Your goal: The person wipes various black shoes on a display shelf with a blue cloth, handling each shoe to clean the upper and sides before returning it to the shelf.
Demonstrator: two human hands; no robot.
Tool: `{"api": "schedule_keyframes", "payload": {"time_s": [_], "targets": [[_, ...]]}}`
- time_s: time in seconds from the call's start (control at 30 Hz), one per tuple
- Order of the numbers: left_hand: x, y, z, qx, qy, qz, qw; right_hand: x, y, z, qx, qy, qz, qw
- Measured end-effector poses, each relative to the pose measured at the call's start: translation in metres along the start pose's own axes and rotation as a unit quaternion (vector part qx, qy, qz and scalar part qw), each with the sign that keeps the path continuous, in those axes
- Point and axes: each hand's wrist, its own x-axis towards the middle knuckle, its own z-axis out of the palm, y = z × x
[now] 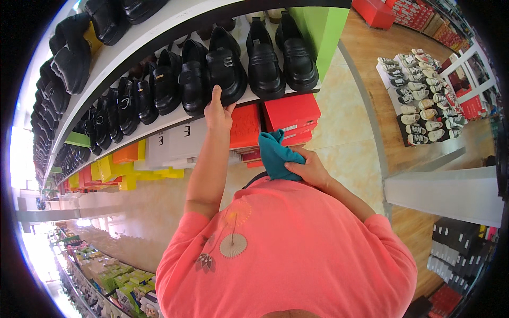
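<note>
On the white shelf board (248, 94), black leather loafers stand in a row. My left hand (218, 111) touches the toe of a black loafer with a metal buckle (226, 69); the thumb lies on the toe and the fingers are under or behind it, partly hidden. It cannot be told whether the shoe is lifted. In my right hand (312, 167) is a folded teal cloth (278, 157), held in front of my body below the shelf. Two plain black loafers (264, 63) stand to the right of the buckled one, beside the green end panel (332, 35).
Red shoe boxes (292, 113) and white boxes (171, 143) are stacked under the shelf. An upper shelf (131, 43) holds more black shoes. A low stand of sneakers (427, 95) is at the right. A pale partition (445, 194) stands at the lower right.
</note>
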Motion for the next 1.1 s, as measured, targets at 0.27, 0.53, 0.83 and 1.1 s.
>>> {"api": "schedule_keyframes", "payload": {"time_s": [0.27,0.53,0.83,1.1], "targets": [[-0.003,0.007,-0.01,0.214,-0.002,-0.038,0.976,0.005,-0.004,-0.005,0.005,-0.02,0.029,0.999],[-0.031,0.021,-0.031,0.31,0.043,0.027,0.949,0.009,0.007,-0.006,-0.032,-0.067,0.071,0.995],[0.004,0.061,-0.051,0.612,0.118,0.376,0.686,0.007,0.024,0.004,-0.004,0.002,0.074,0.997],[0.023,0.067,-0.033,0.665,0.12,0.248,0.694,0.005,0.027,0.032,-0.004,0.021,0.102,0.995]]}}
